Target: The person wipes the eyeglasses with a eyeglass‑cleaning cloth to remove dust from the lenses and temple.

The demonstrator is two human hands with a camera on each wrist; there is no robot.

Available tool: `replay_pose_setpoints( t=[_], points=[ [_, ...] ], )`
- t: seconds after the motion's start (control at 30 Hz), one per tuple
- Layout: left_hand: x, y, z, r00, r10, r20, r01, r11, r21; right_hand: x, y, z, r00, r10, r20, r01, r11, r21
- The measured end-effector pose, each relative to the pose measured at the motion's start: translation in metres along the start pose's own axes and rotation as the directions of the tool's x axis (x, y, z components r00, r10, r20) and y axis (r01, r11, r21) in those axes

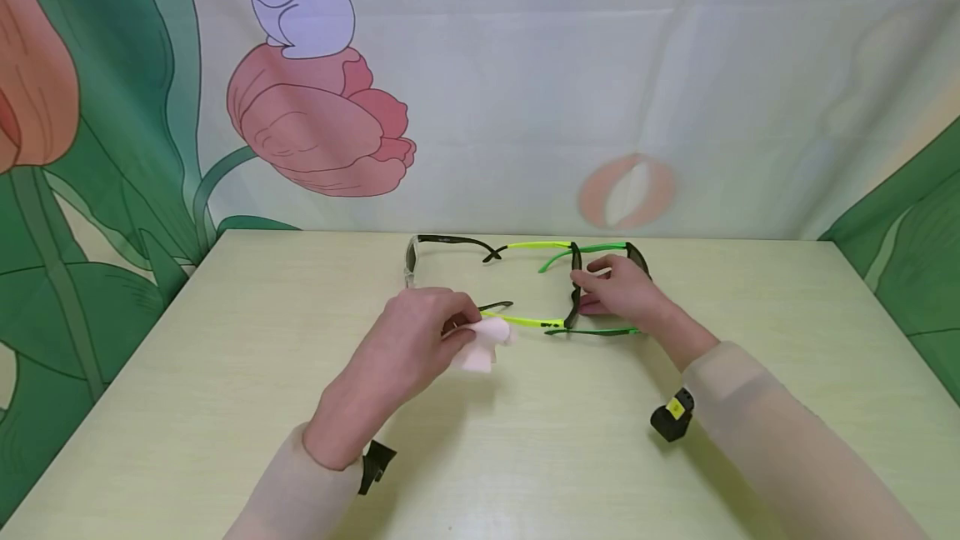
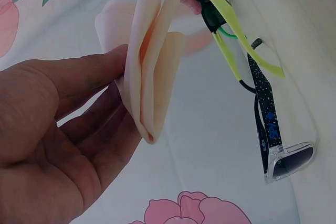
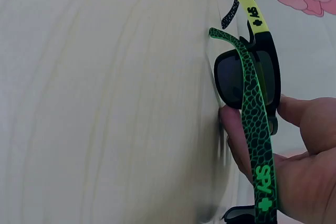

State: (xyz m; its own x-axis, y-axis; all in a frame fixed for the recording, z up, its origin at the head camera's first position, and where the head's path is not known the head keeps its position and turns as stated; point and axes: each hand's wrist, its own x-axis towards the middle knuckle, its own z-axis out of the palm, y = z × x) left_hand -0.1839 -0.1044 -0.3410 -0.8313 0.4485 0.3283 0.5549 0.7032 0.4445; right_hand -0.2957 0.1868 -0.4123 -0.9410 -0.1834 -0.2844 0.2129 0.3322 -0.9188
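My left hand (image 2: 60, 145) pinches the folded cloth (image 2: 136, 77) above the table (image 1: 525, 448) while my right hand (image 1: 621, 288) grips the black front of the yellow-armed sunglasses (image 3: 229, 78) — best done lightly, at the rim, I reckon, without nudging the green sunglasses (image 3: 257, 124) whose arms flank that hand.

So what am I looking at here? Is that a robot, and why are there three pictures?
It's not a robot but a person: you see a left hand and a right hand, both bare. The wide picture comes from a camera worn on the head, looking forward and down. The other two come from cameras on the wrists, one watching each hand. On the table are three pairs of sunglasses: a clear pair, a yellow pair and a green pair. The left hand pinches a folded pink cloth above the table. The right hand holds the yellow pair by its black front.
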Motion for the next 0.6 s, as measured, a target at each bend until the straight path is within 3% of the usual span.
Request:
replay_pose_setpoints(
  t=[0.07,0.13,0.27,0.47,0.6],
  points=[
    [0.000,0.000,0.000,1.000,0.001,0.004,-0.001,1.000,0.000,-0.002,-0.002,0.002,0.999,-0.033,-0.024,0.030,0.994,-0.109],
    [0.000,0.000,0.000,1.000,0.003,0.010,-0.003,1.000,-0.001,-0.005,-0.006,0.004,0.995,-0.084,-0.055,0.067,0.963,-0.261],
    [-0.001,-0.001,0.000,1.000,0.002,0.029,-0.002,1.000,0.012,-0.011,-0.015,0.011,0.968,-0.224,-0.109,0.135,0.841,-0.524],
    [-0.001,-0.002,0.000,0.992,-0.036,0.118,0.031,0.998,0.048,-0.017,-0.026,0.028,0.921,-0.377,-0.097,0.231,0.730,-0.644],
    [-0.001,-0.004,-0.001,0.985,-0.042,0.170,0.031,0.997,0.067,-0.017,-0.030,0.043,0.872,-0.488,-0.030,0.331,0.634,-0.699]
  ],
)
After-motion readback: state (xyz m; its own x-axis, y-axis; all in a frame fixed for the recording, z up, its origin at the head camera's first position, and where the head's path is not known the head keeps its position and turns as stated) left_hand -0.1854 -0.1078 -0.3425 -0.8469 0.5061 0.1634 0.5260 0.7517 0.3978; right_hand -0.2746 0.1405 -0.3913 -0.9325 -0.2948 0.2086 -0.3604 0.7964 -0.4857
